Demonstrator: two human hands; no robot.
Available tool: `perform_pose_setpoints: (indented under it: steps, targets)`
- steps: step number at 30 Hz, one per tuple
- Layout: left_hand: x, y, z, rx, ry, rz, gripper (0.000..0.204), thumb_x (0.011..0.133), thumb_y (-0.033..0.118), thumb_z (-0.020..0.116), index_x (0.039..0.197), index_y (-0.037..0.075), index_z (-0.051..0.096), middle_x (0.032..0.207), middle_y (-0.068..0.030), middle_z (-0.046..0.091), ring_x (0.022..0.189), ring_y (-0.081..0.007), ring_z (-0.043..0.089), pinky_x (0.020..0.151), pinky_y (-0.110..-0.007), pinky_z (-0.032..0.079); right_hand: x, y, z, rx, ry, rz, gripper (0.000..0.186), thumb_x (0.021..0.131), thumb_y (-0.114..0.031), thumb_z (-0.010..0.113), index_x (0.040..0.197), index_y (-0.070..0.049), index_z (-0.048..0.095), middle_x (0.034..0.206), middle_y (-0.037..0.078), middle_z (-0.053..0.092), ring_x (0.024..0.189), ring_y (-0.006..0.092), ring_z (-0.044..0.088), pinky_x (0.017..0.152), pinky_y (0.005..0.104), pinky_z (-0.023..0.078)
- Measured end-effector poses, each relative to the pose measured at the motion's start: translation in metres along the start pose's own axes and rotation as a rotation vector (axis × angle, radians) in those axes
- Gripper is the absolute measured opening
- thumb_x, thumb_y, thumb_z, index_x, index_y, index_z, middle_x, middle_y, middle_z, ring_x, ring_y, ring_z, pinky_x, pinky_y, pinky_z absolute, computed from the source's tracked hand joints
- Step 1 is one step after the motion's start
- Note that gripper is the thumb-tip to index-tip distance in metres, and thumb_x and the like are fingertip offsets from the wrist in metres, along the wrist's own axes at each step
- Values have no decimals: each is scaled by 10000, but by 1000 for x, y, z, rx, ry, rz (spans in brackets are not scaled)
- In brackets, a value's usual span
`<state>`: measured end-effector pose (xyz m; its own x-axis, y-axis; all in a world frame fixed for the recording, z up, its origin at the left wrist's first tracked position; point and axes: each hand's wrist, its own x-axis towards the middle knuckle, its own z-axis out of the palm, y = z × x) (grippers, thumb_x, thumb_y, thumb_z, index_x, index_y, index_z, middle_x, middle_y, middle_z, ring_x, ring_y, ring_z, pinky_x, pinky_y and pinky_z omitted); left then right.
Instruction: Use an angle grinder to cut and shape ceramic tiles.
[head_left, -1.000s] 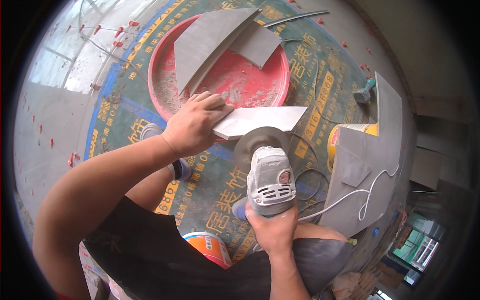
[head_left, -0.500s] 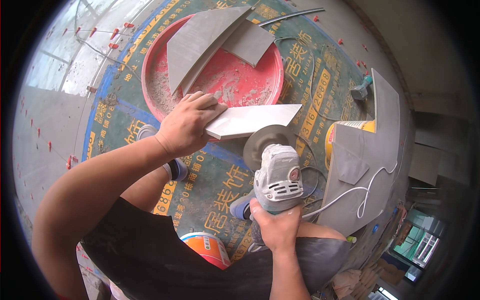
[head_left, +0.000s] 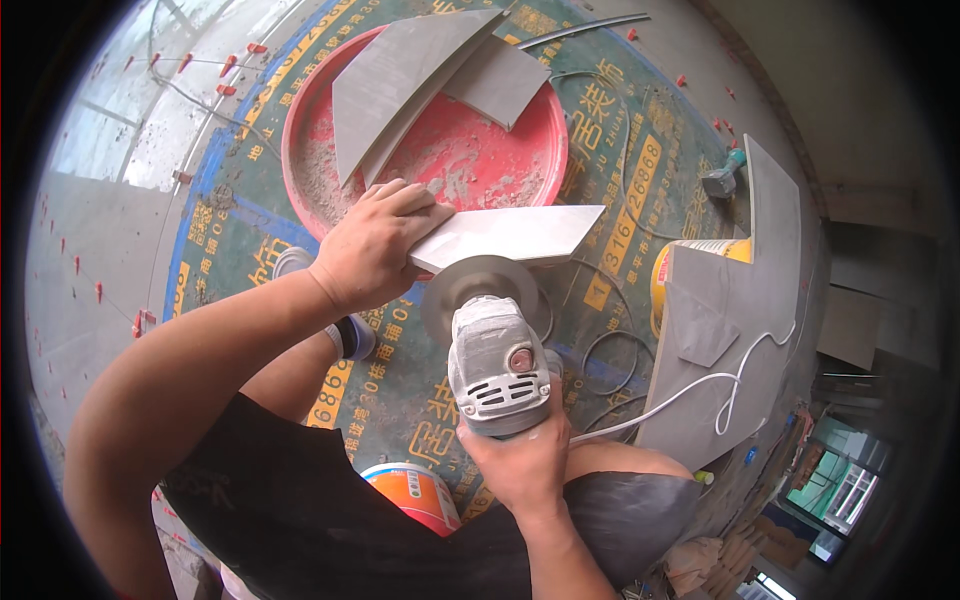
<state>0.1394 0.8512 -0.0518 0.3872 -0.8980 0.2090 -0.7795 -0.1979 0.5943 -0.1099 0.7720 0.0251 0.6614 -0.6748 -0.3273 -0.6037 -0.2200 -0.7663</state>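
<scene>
My left hand (head_left: 380,240) grips the left end of a narrow, pale grey tile piece (head_left: 510,233) with a slanted right end. The piece lies across the near rim of a red round tub (head_left: 293,150). In my right hand (head_left: 525,460) is a dusty angle grinder (head_left: 497,360), held by its body. Its round disc (head_left: 478,285) meets the near edge of the tile close to my left hand; whether it is spinning I cannot tell. Larger cut grey tiles (head_left: 410,85) lean in the tub, which has dried mortar inside.
On the right, big grey tile sheets (head_left: 740,320) lean on a yellow bucket (head_left: 661,275), with a white cord (head_left: 690,382) draped over them. Beyond stands a green-handled tool (head_left: 725,178). An orange and white bucket (head_left: 415,495) sits by my legs. Printed green sheeting covers the floor.
The grinder in my right hand has moved left along the tile's near edge, from its slanted right end toward my left hand. My left hand and the tile have hardly moved.
</scene>
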Motion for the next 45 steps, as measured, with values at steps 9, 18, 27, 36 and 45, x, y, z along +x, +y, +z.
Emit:
perform_pose_setpoints:
  steps: [9, 18, 27, 36, 45]
  targets:
    - [-1, -1, 2, -4, 15, 2, 596, 648, 25, 775, 1237, 15, 681, 1112, -127, 631, 1069, -321, 602, 966, -423, 473, 5, 17, -18, 121, 16, 106, 605, 680, -88, 870, 1187, 13, 555, 1033, 161, 714, 933, 276, 723, 851, 403, 560]
    - [-4, -3, 3, 7, 32, 9, 605, 640, 30, 790, 1237, 15, 687, 1114, -130, 633, 1060, -321, 603, 959, -421, 478, 7, 6, -19, 242, -18, 223, 528, 704, -43, 832, 1168, 20, 589, 1031, 120, 720, 922, 225, 715, 850, 370, 559]
    - [-4, -3, 3, -5, 36, 17, 572, 668, 70, 801, 1227, 21, 691, 1110, -127, 634, 1062, -319, 605, 968, -423, 474, 1, -12, -1, -50, 3, 11, 580, 675, -36, 840, 1188, 19, 575, 1044, 133, 716, 940, 220, 719, 855, 367, 562]
    - [-2, -2, 2, 2, 33, 23, 578, 659, 49, 785, 1228, 15, 688, 1108, -126, 635, 1058, -319, 609, 964, -423, 477, 8, 9, -22, 117, 45, 89, 457, 723, -32, 820, 1127, 15, 612, 997, 117, 710, 903, 221, 707, 844, 370, 556]
    - [-2, -1, 3, 11, 40, 20, 584, 668, 48, 786, 1242, 20, 684, 1125, -136, 637, 1049, -320, 606, 960, -420, 482, 9, -3, -26, 137, 28, 149, 361, 789, 6, 746, 1140, 38, 668, 1026, 89, 708, 920, 144, 669, 860, 330, 535]
